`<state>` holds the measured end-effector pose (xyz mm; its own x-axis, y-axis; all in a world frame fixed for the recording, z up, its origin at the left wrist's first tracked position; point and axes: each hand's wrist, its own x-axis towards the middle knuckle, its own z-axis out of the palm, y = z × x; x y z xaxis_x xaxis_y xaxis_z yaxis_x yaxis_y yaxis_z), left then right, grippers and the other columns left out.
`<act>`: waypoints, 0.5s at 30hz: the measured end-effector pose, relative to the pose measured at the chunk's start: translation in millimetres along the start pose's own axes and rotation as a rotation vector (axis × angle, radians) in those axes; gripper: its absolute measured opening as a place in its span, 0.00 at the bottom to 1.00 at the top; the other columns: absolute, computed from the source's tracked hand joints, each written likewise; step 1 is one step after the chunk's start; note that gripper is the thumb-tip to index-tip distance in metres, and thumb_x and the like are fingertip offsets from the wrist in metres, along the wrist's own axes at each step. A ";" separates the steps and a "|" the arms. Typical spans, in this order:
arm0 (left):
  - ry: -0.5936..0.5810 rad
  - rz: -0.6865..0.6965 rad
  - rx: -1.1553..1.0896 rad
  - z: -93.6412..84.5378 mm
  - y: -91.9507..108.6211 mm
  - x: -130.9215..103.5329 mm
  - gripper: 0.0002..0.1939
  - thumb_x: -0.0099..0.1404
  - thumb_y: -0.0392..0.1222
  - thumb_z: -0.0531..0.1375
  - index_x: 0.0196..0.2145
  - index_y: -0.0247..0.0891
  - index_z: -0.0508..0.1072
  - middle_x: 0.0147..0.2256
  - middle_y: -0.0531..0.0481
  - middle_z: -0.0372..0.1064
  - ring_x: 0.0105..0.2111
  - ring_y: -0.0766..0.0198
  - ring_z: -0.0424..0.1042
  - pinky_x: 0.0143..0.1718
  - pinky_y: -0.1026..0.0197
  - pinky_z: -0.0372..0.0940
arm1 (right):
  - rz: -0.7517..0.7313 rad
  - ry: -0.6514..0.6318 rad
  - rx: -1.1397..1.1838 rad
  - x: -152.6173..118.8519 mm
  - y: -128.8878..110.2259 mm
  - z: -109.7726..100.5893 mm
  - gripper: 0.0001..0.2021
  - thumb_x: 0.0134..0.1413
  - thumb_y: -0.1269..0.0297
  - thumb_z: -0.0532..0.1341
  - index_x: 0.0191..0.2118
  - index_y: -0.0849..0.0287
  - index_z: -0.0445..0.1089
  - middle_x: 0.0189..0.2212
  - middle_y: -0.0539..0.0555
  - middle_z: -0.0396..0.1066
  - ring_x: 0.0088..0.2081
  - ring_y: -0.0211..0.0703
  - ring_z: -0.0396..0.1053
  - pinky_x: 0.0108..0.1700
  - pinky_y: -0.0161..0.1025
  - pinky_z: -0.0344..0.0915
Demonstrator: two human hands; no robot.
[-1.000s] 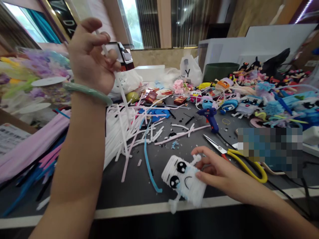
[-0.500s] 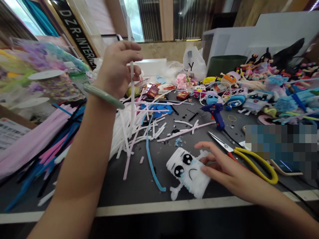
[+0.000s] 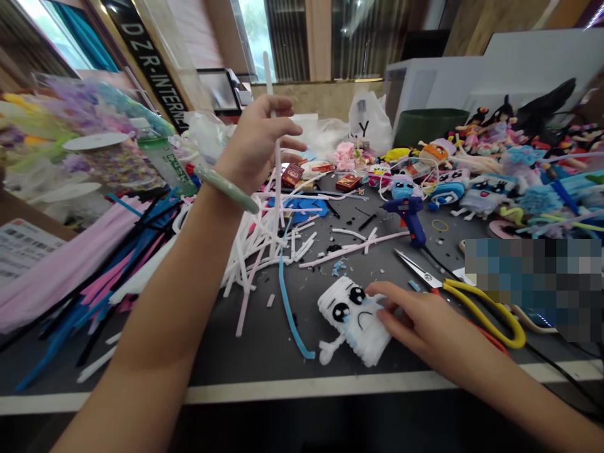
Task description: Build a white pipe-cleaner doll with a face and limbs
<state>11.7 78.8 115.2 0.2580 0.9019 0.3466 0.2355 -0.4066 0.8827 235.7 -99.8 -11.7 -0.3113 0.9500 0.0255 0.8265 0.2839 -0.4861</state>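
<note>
Raised above the pile of white strips (image 3: 250, 245), my left hand (image 3: 262, 138) grips a long white pipe cleaner (image 3: 277, 170) that hangs upright between thumb and fingers. A green bangle circles that wrist. My right hand (image 3: 406, 314) rests at the right side of a white fuzzy figure (image 3: 361, 327) with big black eyes and a downturned mouth, its fingers closed on the figure's edge near one arm. The figure lies tilted near the front edge of the table. A blue pipe cleaner (image 3: 290, 308) lies to its left.
Scissors with yellow handles (image 3: 486, 314) lie right of the figure, beside a pixelated area. Behind them stands a blue glue gun (image 3: 409, 217). Bundled coloured pipe cleaners (image 3: 104, 270) are at the left. Plush dolls (image 3: 491, 189) crowd the back right, near a green pot (image 3: 429, 129).
My left hand has moved right and slightly down with the white pipe cleaner. My right hand has shifted a little left, and its fingers now sit closer around the figure's upper right side.
</note>
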 end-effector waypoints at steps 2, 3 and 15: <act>0.001 0.011 -0.031 4.0 3.6 -2.1 0.31 0.51 0.38 0.59 0.54 0.48 0.58 0.65 0.56 0.50 0.44 0.64 0.72 0.46 0.55 0.69 | -0.005 0.046 -0.053 -0.6 1.4 -1.3 0.16 0.61 0.64 0.53 0.54 0.52 0.64 0.29 0.50 0.75 0.24 0.38 0.69 0.26 0.34 0.60; 0.002 0.025 -0.027 6.0 5.1 -3.2 0.34 0.50 0.36 0.59 0.55 0.49 0.57 0.65 0.57 0.47 0.46 0.63 0.71 0.46 0.54 0.69 | -0.010 0.074 -0.081 -1.0 2.0 -1.9 0.16 0.61 0.64 0.53 0.54 0.53 0.64 0.28 0.50 0.75 0.23 0.38 0.69 0.26 0.34 0.59; 0.331 0.563 0.395 -4.6 -2.3 2.6 0.39 0.56 0.36 0.54 0.63 0.46 0.42 0.66 0.67 0.35 0.66 0.67 0.34 0.59 0.60 0.62 | -0.046 0.203 -0.092 -1.1 5.2 -3.4 0.09 0.60 0.63 0.54 0.43 0.54 0.69 0.25 0.48 0.73 0.24 0.38 0.69 0.28 0.35 0.61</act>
<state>7.5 82.8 115.6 0.1584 0.5144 0.8428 0.4856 -0.7838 0.3872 242.0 -98.9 -11.3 -0.2562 0.9399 0.2259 0.8557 0.3292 -0.3992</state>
